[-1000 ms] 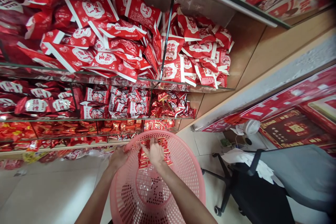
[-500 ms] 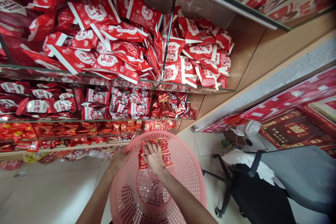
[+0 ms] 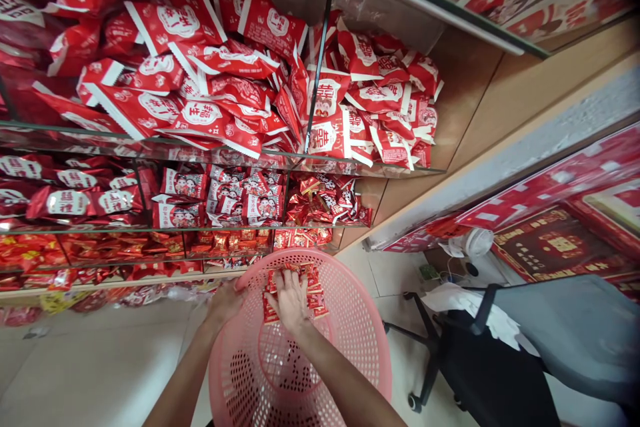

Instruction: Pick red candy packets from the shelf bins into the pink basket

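A pink perforated plastic basket [image 3: 367, 320] stands below me on the floor. My left hand [image 3: 225, 305] is closed on its upper left rim, the thumb over the edge and the other fingers partly hidden. Inside the basket, by its far wall, lies a patch of small red wrapped packets [image 3: 316, 293], apparently sweets. My right hand [image 3: 290, 299] rests palm down over these packets with its fingers spread, covering some of them. The lower part of the basket shows its bare pink mesh.
Glass-fronted shelves hold red-and-white packets [image 3: 200, 113] and smaller red packets [image 3: 227, 197] just beyond the basket. A black office chair [image 3: 493, 367] stands to the right, white paper [image 3: 475, 310] on it. A wooden side panel [image 3: 480, 90] ends the shelving.
My right hand has shifted slightly on the packets, its fingers now pointing more straight ahead. The left hand stays on the rim. The view has moved slightly.
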### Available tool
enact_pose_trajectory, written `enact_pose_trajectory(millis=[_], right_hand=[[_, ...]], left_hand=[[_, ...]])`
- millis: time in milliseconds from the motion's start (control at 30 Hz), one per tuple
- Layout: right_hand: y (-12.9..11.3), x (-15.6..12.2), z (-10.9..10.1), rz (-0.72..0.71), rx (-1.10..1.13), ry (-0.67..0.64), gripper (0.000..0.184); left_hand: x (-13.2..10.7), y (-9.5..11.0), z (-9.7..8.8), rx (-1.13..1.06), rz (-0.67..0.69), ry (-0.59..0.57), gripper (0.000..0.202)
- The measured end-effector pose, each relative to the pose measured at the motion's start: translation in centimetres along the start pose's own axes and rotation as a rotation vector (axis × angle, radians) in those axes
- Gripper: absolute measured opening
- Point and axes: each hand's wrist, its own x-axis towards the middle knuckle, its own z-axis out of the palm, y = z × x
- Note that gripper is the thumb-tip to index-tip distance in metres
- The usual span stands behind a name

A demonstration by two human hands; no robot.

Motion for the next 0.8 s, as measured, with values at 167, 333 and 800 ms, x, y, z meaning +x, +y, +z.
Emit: enact_pose_trajectory(millis=[167, 333, 800], right_hand=[[-1.4, 0.9, 1.2, 0.069, 0.000, 0.016, 0.046], [-1.3, 1.6, 2.0, 0.113, -0.008, 0.019, 0.043], [1.5, -0.3, -0.1, 0.089, 0.056, 0.164, 0.049]], left_hand=[[0.0, 0.2, 0.0, 0.022, -0.013, -0.004, 0.028], [0.0, -0.1, 0.2, 0.009, -0.023, -0.026, 0.032], [0.0, -0.3, 0.2, -0.012, 0.025, -0.027, 0.034]])
